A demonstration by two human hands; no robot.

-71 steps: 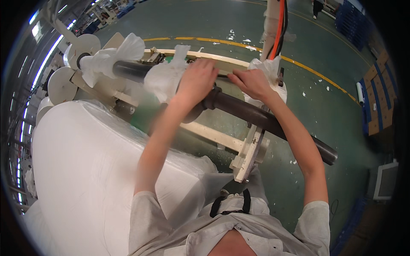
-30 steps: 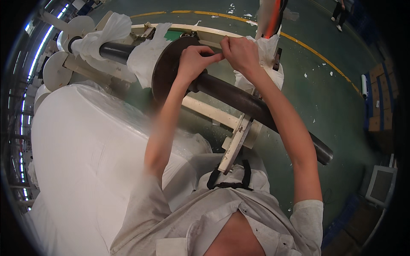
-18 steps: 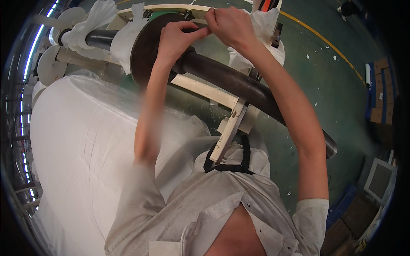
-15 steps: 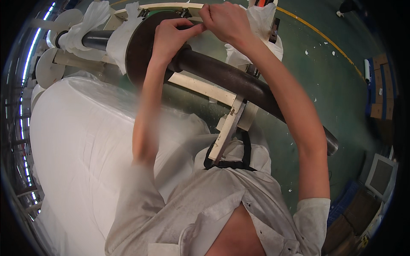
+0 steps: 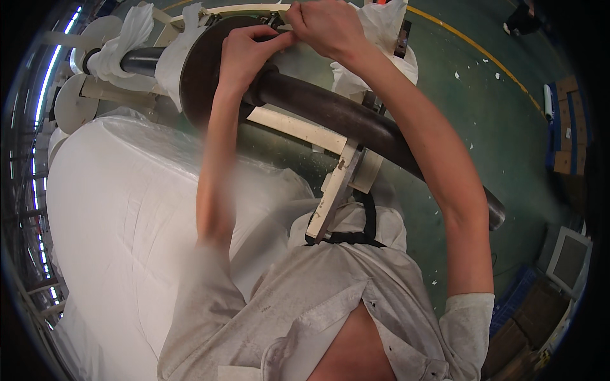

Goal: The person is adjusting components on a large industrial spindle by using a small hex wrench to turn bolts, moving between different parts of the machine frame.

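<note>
Both of my hands are raised close together at the top of the view, beyond a long dark metal shaft (image 5: 337,113). My left hand (image 5: 241,58) is closed in a pinch beside a dark round disc (image 5: 202,79) mounted on the shaft. Next to it, my right hand (image 5: 329,28) is curled into a fist, its knuckles near the left fingertips. Whatever the fingers hold, if anything, is hidden. White crumpled sheeting (image 5: 171,62) hangs against the disc's left face, and more white sheeting (image 5: 381,28) bunches just right of my right hand.
A cream metal frame (image 5: 298,127) runs beneath the shaft, one bar reaching toward my waist. On the left bulks a large white wrapped roll (image 5: 121,222). Stacked cartons (image 5: 563,124) and a grey-framed panel (image 5: 567,257) stand at right. Another person (image 5: 524,18) is far right.
My hands have shifted very slightly left, staying close together in the same closed pose. More of the person at the far upper right shows. The view has shifted slightly.
</note>
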